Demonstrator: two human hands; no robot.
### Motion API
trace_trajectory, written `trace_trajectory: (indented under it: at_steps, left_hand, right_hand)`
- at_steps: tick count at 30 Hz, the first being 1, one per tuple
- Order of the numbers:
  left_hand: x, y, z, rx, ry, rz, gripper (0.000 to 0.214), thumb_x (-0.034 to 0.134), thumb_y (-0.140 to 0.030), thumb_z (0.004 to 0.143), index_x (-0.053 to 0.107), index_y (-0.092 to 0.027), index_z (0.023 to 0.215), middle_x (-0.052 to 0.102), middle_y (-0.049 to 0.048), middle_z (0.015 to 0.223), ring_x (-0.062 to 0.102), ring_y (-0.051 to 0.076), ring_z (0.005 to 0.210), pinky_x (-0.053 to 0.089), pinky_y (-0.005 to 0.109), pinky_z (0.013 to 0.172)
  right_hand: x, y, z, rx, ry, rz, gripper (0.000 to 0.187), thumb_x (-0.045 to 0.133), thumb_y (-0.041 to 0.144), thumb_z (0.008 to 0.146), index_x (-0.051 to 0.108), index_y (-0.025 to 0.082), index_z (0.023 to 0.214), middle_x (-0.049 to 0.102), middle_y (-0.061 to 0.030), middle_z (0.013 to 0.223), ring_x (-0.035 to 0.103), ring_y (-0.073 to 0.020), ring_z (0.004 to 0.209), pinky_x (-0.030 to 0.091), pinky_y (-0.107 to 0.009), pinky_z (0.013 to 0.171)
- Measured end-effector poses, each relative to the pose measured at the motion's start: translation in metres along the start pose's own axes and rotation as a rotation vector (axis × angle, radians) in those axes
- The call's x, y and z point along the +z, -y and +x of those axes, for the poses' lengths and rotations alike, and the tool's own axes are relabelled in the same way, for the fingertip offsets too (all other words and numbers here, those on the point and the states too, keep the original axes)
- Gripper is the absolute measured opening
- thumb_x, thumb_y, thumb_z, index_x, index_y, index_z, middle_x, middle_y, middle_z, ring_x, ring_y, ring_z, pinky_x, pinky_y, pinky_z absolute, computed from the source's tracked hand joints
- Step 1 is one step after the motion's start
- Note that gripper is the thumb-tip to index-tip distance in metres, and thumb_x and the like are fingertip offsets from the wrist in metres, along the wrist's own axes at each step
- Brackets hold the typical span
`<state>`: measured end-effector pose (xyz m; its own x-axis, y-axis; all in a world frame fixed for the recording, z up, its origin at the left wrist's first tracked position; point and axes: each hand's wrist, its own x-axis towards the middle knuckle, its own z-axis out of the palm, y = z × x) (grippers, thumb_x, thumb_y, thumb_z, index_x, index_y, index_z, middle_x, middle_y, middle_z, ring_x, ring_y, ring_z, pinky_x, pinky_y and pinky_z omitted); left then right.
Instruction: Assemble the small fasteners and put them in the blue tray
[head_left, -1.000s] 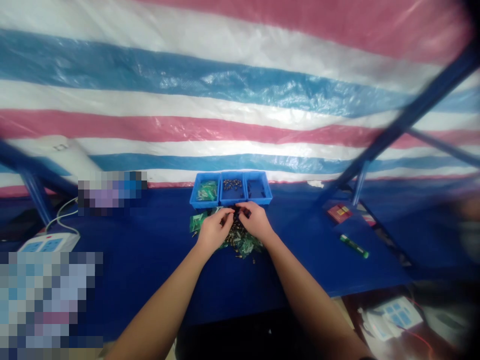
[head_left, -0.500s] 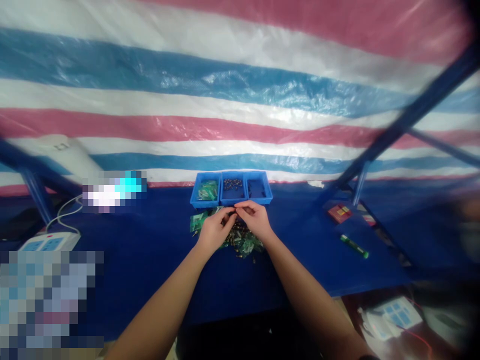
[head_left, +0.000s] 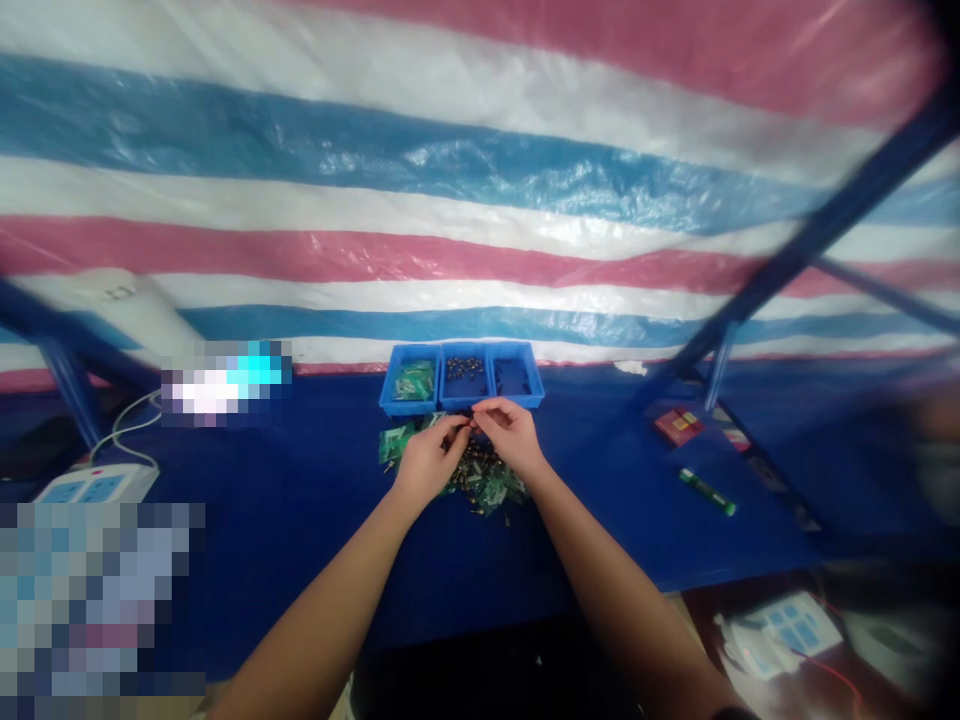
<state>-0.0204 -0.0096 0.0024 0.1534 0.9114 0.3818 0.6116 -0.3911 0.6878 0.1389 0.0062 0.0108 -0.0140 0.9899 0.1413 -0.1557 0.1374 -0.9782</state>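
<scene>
My left hand (head_left: 431, 460) and my right hand (head_left: 510, 437) meet over a loose pile, fingertips pinched together. Between them is something small and dark, too small to name. Below lies the pile of small brass-coloured metal parts (head_left: 472, 475) mixed with green-printed clear plastic packets (head_left: 499, 490). Another green packet (head_left: 394, 443) lies left of my left hand. Just beyond my fingers stand three joined blue bins: the left bin (head_left: 409, 408) holds green packets, the middle bin (head_left: 466, 402) small dark and brassy parts, and the right bin (head_left: 529, 401) a few dark pieces.
A green tube (head_left: 707, 491) and a red box (head_left: 678, 426) lie on the blue tabletop (head_left: 300, 560) at right. At left is a white power strip (head_left: 101, 487) with a cable. Blue metal posts (head_left: 757, 290) flank the table before a striped sheet (head_left: 480, 210).
My right fingers have shifted slightly against my left fingertips. Both hands stay in the same place over the pile, and the bins look unchanged.
</scene>
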Motion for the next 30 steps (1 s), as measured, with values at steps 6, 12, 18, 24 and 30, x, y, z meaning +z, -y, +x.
trace_trajectory:
  at_steps: [6, 12, 18, 24, 30]
  left_hand:
    - [-0.001, 0.000, 0.000, 0.010, -0.042, 0.017, 0.024, 0.054, -0.036, 0.092, 0.070, -0.021, 0.103, 0.070, -0.0007, 0.076, 0.062, 0.012, 0.060, 0.047, 0.022, 0.062]
    - [-0.003, -0.002, 0.001, -0.007, -0.039, 0.008, 0.024, 0.054, -0.036, 0.092, 0.068, -0.022, 0.106, 0.069, -0.0013, 0.076, 0.062, 0.012, 0.061, 0.046, 0.022, 0.062]
    - [-0.004, -0.004, 0.001, -0.035, -0.059, 0.010, 0.022, 0.054, -0.037, 0.092, 0.066, -0.023, 0.104, 0.062, -0.0048, 0.064, 0.057, 0.010, 0.054, 0.044, 0.021, 0.059]
    - [-0.006, -0.008, 0.001, -0.032, -0.047, 0.037, 0.025, 0.049, -0.039, 0.094, 0.067, -0.021, 0.097, 0.069, -0.0016, 0.076, 0.062, 0.012, 0.062, 0.045, 0.022, 0.062]
    - [-0.005, -0.008, 0.001, -0.053, -0.064, 0.011, 0.026, 0.053, -0.041, 0.093, 0.065, -0.022, 0.107, 0.063, -0.0038, 0.066, 0.057, 0.011, 0.054, 0.043, 0.022, 0.057]
  right_hand:
    - [-0.002, -0.003, 0.001, -0.026, 0.021, -0.022, 0.024, 0.072, 0.038, 0.075, 0.070, 0.020, 0.090, 0.071, -0.0030, 0.085, 0.066, -0.0158, 0.076, 0.055, -0.029, 0.073]
    - [-0.003, -0.005, 0.000, -0.037, 0.045, -0.045, 0.020, 0.072, 0.036, 0.076, 0.073, 0.019, 0.087, 0.072, -0.0043, 0.084, 0.066, -0.0163, 0.075, 0.054, -0.029, 0.072]
    - [-0.003, -0.006, 0.001, -0.026, 0.050, -0.056, 0.021, 0.072, 0.036, 0.076, 0.073, 0.019, 0.087, 0.073, -0.0049, 0.084, 0.067, -0.0170, 0.075, 0.054, -0.029, 0.073]
    - [-0.002, -0.007, 0.001, -0.054, 0.058, -0.084, 0.021, 0.072, 0.036, 0.077, 0.073, 0.019, 0.089, 0.073, -0.0055, 0.088, 0.067, -0.0178, 0.080, 0.055, -0.030, 0.077]
    - [-0.003, -0.011, 0.002, -0.063, 0.053, -0.065, 0.018, 0.071, 0.035, 0.078, 0.073, 0.019, 0.087, 0.073, -0.0052, 0.085, 0.067, -0.0177, 0.076, 0.055, -0.030, 0.073]
